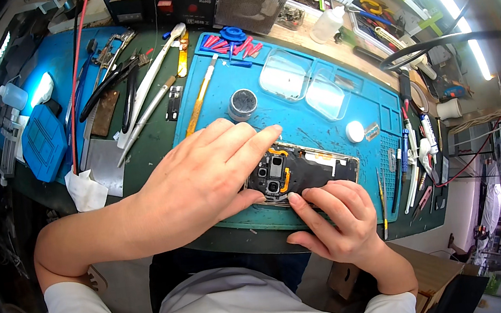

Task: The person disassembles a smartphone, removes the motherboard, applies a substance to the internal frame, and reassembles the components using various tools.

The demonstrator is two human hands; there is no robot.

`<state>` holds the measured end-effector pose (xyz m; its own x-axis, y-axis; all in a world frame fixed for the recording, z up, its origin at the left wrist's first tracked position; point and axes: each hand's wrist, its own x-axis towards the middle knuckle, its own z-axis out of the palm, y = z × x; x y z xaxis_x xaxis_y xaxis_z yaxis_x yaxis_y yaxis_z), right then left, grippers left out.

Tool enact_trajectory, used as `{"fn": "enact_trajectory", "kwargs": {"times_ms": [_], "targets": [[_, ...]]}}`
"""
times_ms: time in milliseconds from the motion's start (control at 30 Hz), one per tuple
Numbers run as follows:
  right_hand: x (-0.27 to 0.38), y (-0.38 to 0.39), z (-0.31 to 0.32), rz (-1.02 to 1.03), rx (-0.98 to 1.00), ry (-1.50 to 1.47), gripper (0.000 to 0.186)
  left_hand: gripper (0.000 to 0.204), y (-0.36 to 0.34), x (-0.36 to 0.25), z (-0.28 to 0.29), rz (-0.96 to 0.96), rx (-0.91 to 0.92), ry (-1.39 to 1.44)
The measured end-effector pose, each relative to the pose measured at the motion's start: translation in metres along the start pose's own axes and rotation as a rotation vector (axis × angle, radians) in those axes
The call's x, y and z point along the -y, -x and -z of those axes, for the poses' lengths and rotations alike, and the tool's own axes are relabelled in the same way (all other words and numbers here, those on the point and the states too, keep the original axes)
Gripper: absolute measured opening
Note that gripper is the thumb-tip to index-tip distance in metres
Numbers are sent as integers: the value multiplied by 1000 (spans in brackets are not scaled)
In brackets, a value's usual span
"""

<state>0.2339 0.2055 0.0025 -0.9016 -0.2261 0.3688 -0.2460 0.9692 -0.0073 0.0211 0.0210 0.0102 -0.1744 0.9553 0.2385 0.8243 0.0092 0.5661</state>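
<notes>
An opened smartphone (313, 176) lies flat on the blue repair mat (221, 122), its black inner side facing up. Its camera module (275, 173), edged by orange flex strips, is at the left end. My left hand (205, 169) reaches over that end, thumb at the near edge and fingers at the far edge, so it grips the phone across its width. Along the phone's near long edge rests my right hand (337, 215), index fingertip touching the edge, the other fingers curled and the thumb apart below. Whether the right fingertips pinch anything small is hidden.
Beyond the phone stand a small round jar (242, 104), clear plastic trays (284, 75) and a white cap (355, 131). Pink-handled bits lie at the mat's far edge. Pliers (111, 83) and tweezers crowd the left; pens and brushes (412, 160) line the right.
</notes>
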Motion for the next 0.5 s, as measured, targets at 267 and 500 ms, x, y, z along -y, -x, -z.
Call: {"fn": "enact_trajectory", "kwargs": {"times_ms": [267, 500], "targets": [[3, 0, -3, -29, -28, -35, 50, 77, 0, 4, 0, 15, 27, 77], [-9, -13, 4, -144, -63, -136, 57, 70, 0, 4, 1, 20, 19, 51]]}}
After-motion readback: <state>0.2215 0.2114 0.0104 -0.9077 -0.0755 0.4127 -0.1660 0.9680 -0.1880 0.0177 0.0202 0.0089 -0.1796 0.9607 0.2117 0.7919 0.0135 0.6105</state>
